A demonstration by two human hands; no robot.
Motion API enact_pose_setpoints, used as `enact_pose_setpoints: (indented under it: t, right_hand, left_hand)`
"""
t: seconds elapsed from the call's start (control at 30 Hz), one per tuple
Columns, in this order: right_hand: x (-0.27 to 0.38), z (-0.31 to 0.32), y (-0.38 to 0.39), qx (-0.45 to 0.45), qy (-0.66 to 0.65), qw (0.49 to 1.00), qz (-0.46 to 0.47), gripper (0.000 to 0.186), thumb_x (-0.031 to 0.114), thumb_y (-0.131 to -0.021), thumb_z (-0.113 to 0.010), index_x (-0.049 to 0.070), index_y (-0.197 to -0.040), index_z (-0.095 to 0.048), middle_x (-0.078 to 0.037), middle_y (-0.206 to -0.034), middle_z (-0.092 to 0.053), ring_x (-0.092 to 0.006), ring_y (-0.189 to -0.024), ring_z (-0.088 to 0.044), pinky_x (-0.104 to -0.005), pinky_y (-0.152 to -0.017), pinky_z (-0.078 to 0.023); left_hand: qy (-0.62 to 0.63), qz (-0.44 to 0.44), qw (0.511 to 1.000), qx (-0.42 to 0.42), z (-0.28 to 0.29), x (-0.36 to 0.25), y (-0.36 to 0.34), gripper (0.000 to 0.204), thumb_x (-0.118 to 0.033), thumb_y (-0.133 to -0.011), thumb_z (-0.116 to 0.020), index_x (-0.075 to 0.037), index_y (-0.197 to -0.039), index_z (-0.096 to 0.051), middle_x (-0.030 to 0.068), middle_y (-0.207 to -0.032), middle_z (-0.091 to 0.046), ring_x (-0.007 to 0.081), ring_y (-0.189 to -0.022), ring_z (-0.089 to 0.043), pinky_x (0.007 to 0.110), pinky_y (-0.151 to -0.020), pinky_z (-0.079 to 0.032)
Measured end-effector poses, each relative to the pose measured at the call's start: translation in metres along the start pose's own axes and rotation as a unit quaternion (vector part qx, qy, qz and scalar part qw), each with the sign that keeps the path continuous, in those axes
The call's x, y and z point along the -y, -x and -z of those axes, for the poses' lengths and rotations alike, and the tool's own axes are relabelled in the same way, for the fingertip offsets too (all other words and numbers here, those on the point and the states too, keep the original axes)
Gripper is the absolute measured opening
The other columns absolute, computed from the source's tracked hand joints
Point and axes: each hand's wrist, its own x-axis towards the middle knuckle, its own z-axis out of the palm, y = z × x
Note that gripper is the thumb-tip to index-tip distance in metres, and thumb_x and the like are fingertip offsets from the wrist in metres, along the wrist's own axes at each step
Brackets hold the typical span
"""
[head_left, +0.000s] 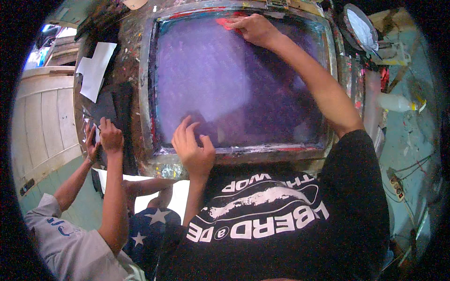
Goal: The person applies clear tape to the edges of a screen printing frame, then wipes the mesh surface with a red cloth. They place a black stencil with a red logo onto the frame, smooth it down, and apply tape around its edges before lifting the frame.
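Observation:
A wide screen-printing frame with purplish mesh lies in front of me, its borders smeared with red, white and blue paint. Up at the frame's far edge, my right hand presses a crumpled red rag against the mesh with its fingers. My left hand is over the near left part of the frame, fingers apart and curved, with nothing in it. Whether its fingertips touch the mesh I cannot tell.
To my left, a co-worker's hands handle something small beside black sheets. A white cut sheet lies beyond them. At the right are a round container with a white liner, a pale bottle and a power socket with cables.

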Motion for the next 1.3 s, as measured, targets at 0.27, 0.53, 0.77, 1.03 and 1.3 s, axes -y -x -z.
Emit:
enact_pose_setpoints:
  t: [0.27, 0.53, 0.77, 1.03, 1.3]
  right_hand:
    - [0.148, -0.016, 0.109, -0.100, -0.109, 0.988, 0.042, 0.052, 0.005, -0.090, -0.051, 0.024, -0.137, -0.062, -0.007, -0.134, -0.067, -0.0280, -0.103, -0.073, -0.0420, -0.078, -0.064]
    - [0.216, 0.021, 0.167, 0.083, -0.197, 0.975, 0.061, 0.038, 0.015, -0.096, -0.054, 0.026, -0.129, -0.068, -0.003, -0.141, -0.063, -0.0257, -0.110, -0.071, -0.0437, -0.086, -0.061]
    - [0.057, 0.015, 0.010, 0.011, 0.013, 0.999, -0.036, 0.032, 0.015, -0.090, -0.064, 0.021, -0.118, -0.075, -0.014, -0.103, -0.075, -0.0377, -0.087, -0.073, -0.0484, -0.079, -0.060]
    - [0.006, 0.013, 0.028, -0.037, -0.022, 0.988, -0.147, 0.045, 0.009, -0.083, -0.060, 0.022, -0.124, -0.074, -0.018, -0.105, -0.074, -0.0388, -0.095, -0.072, -0.0496, -0.088, -0.058]
    - [-0.033, 0.044, 0.189, 0.009, 0.081, 0.946, -0.315, 0.037, 0.009, -0.083, -0.055, 0.007, -0.116, -0.072, -0.023, -0.102, -0.072, -0.0421, -0.093, -0.070, -0.0530, -0.084, -0.057]
  left_hand:
    - [0.004, -0.021, 1.000, -0.017, 0.001, 0.005, 0.006, 0.033, -0.004, -0.077, -0.061, -0.002, -0.109, -0.066, 0.0176, -0.127, -0.064, 0.0366, -0.123, -0.057, 0.050, -0.107, -0.038]
    - [0.017, -0.025, 0.999, -0.016, -0.001, 0.006, 0.004, 0.033, -0.009, -0.079, -0.060, -0.002, -0.110, -0.065, 0.0173, -0.129, -0.063, 0.0370, -0.123, -0.056, 0.049, -0.107, -0.037]
    - [0.001, -0.036, 0.999, -0.011, 0.001, 0.009, 0.004, 0.034, -0.011, -0.079, -0.059, -0.002, -0.111, -0.065, 0.0176, -0.132, -0.062, 0.0378, -0.124, -0.055, 0.050, -0.107, -0.037]
    - [0.002, -0.026, 1.000, -0.015, -0.001, 0.011, 0.006, 0.034, -0.011, -0.079, -0.059, -0.003, -0.112, -0.065, 0.0163, -0.132, -0.062, 0.0366, -0.124, -0.054, 0.049, -0.108, -0.036]
    - [0.029, -0.052, 0.998, -0.031, -0.002, 0.005, 0.004, 0.031, -0.010, -0.080, -0.059, -0.003, -0.110, -0.065, 0.0159, -0.129, -0.063, 0.0360, -0.122, -0.055, 0.049, -0.106, -0.037]
